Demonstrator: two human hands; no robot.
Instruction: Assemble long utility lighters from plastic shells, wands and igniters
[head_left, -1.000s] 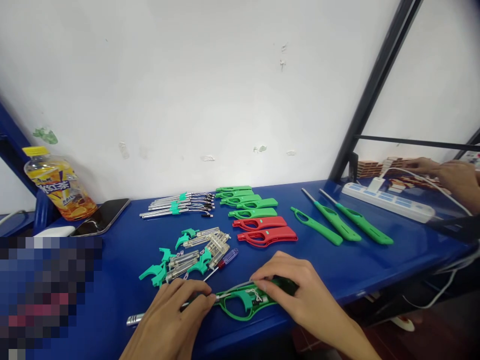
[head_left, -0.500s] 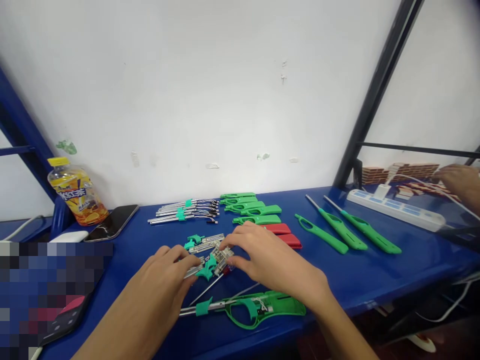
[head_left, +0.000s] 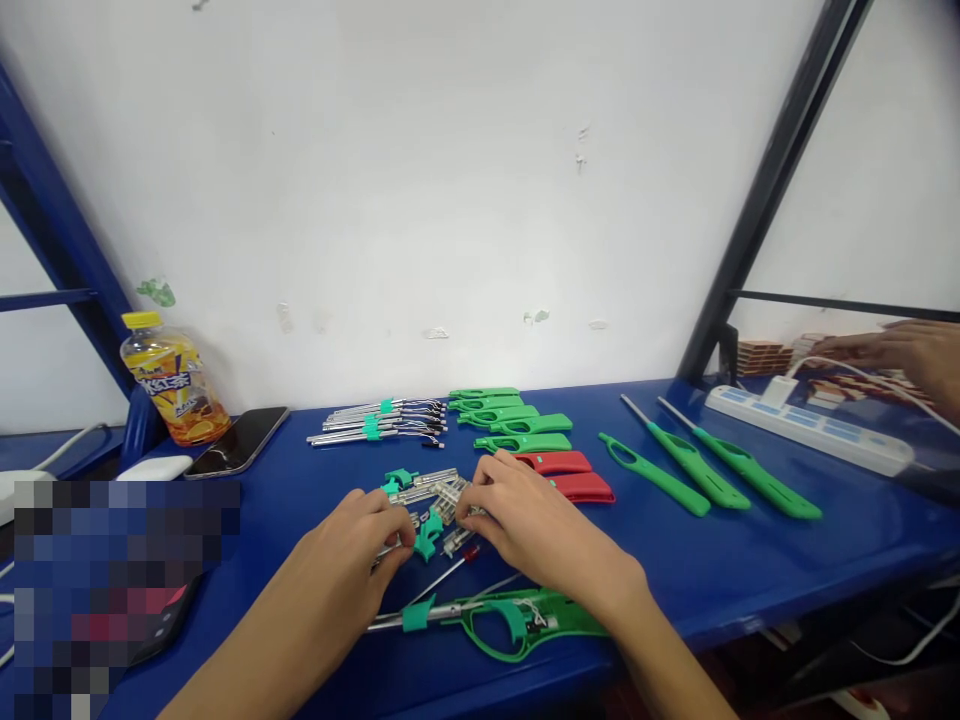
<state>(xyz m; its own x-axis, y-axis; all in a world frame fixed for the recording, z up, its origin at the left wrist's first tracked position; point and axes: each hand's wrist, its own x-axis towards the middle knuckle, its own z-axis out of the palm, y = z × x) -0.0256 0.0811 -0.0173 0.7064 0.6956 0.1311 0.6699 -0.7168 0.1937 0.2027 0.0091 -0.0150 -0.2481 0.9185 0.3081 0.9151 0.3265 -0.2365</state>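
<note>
My left hand [head_left: 360, 548] is bending its fingers nearly shut round a silvery tube [head_left: 384, 552] at the near left of the parts pile [head_left: 424, 492]. My right hand [head_left: 529, 515] is curling its fingers nearly shut on a small clear part [head_left: 477, 511] at the pile's right side.

The open green shell [head_left: 576, 612] is lying close to the front edge of the blue counter [head_left: 675, 575], partly under my right forearm, with a metal rod [head_left: 446, 612] pointing left out of it. Bare counter is stretching between the phone [head_left: 240, 440] and the pile, and from my right forearm to the power strip [head_left: 810, 415].

Behind my hands, about five green shells [head_left: 525, 442] and two red shells [head_left: 559, 462] are lying in a column beside a bundle of rods [head_left: 364, 424], which are overlapping too much to count. To the right, two green lighters [head_left: 694, 468] and one green shell without a rod [head_left: 664, 482] are lying apart.

A second ago both my hands were working at the open shell; now they are reaching over the pile, and my right fingers are closing tighter than half a second ago.
</note>
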